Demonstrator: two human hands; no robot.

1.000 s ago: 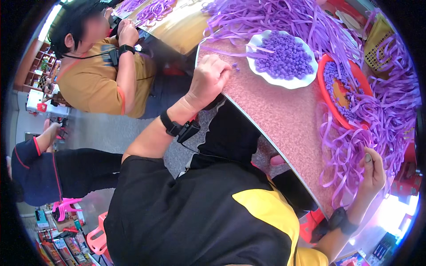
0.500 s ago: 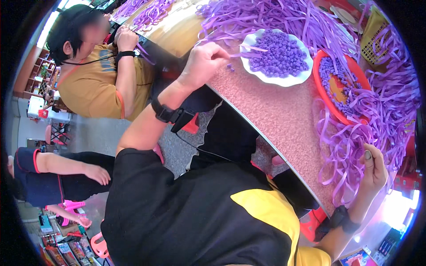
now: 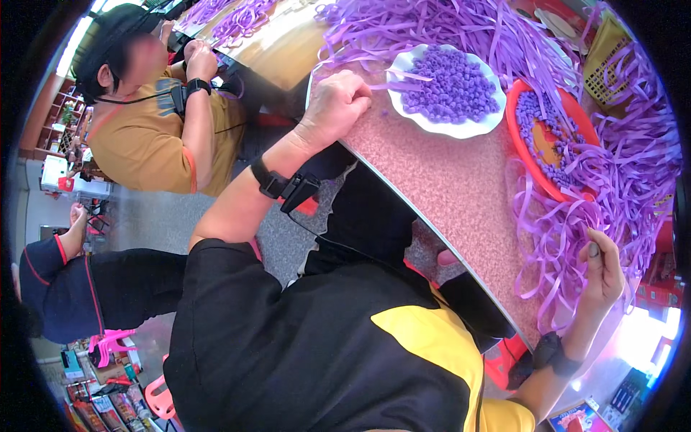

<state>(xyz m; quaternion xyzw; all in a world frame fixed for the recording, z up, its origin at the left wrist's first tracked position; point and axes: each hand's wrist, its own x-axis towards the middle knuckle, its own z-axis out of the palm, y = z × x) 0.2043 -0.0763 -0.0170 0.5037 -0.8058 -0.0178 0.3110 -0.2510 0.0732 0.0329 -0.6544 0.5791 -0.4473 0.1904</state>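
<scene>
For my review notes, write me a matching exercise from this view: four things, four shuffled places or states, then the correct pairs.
Column 1
1. Scalloped dish
2. Tray
3. Perforated basket
4. Left hand

Column 2
A. Yellow, at the upper right
B. Curled, by the edge of the pink tabletop
C. White, heaped with purple beads
D. Red, with purple ribbons trailing across it

Right pairs: 1-C, 2-D, 3-A, 4-B

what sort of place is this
Probably an informal indoor workroom, perhaps in a shop: purple ribbons and a white scalloped dish of small purple pieces lie on a pink table, a person in a brown shirt has raised hands nearby, and shelves stand at far left.
</scene>
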